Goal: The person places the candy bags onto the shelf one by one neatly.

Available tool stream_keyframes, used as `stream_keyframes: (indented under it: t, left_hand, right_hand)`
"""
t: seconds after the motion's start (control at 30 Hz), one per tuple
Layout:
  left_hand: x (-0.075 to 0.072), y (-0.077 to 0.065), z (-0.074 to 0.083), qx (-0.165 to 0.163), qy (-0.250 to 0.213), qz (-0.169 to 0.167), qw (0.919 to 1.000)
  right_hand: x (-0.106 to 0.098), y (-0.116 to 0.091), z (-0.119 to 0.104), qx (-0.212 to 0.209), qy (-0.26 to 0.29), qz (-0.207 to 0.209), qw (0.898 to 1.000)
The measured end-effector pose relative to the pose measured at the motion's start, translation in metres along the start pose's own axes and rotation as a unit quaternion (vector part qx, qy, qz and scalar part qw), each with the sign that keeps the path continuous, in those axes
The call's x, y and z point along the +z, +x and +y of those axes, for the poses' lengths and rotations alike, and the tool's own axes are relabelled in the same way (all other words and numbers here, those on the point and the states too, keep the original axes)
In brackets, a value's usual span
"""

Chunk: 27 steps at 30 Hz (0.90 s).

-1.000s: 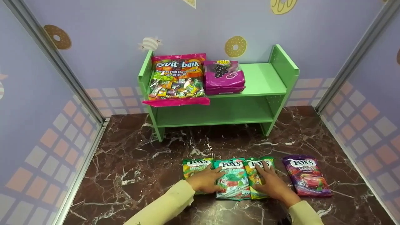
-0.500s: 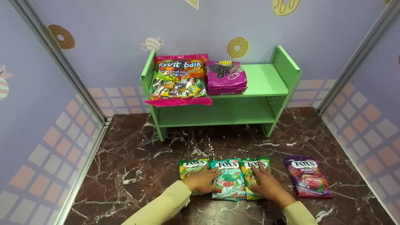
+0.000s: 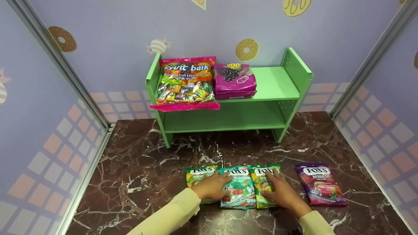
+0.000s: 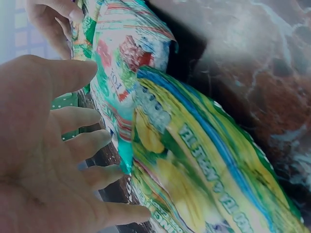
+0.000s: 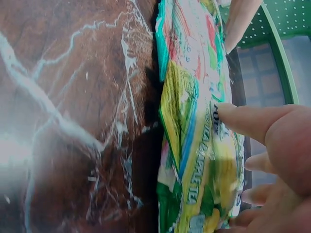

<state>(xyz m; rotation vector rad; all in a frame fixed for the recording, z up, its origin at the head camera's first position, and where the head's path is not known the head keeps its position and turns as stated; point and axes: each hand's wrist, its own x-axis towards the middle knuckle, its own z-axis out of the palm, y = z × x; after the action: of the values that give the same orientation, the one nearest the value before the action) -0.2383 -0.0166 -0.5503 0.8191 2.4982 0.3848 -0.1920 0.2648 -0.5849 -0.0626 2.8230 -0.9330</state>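
Three Fox's candy bags lie side by side on the dark marble surface in the head view. The left candy bag [image 3: 193, 179] is green and yellow, the middle candy bag [image 3: 240, 194] is teal, and the right candy bag [image 3: 260, 187] is green and yellow. My left hand [image 3: 213, 186] rests with fingers spread over the left and middle bags, hiding part of both. With its fingers extended, my right hand [image 3: 281, 191] touches the right bag. In the right wrist view a thumb [image 5: 243, 119] presses on that bag's face.
A purple Fox's Berries bag [image 3: 321, 187] lies apart at the right. Behind stands a green two-tier shelf [image 3: 277, 83], its top holding a large Fruit Baik candy bag [image 3: 187, 83] and a purple pack [image 3: 235, 83]. Patterned panels [image 3: 114, 39] enclose the surface.
The three bags have slid slightly left together with both hands, mostly in the first half second. The purple Berries bag and the packs on the shelf have stayed put.
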Motion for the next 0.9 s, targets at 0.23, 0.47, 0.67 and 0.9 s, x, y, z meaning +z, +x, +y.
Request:
stream_keyframes:
  t: [0.23,0.47,0.67,0.9]
  left_hand:
    - [0.002,0.013,0.014,0.027,-0.002,0.002,0.9996]
    - [0.005,0.027,0.029,0.072,-0.012,0.029,0.9969]
    - [0.008,0.037,0.040,0.106,-0.014,0.070,0.9918]
    - [0.009,0.046,0.056,0.104,-0.031,0.078,0.9910]
  right_hand:
    - [-0.014,-0.005,0.012,0.010,0.018,0.031,0.999]
    - [-0.029,-0.013,0.029,0.011,0.017,0.059,0.998]
    - [-0.043,-0.018,0.044,0.025,0.010,0.070,0.997]
    - [-0.060,-0.027,0.066,0.062,0.011,0.052,0.997]
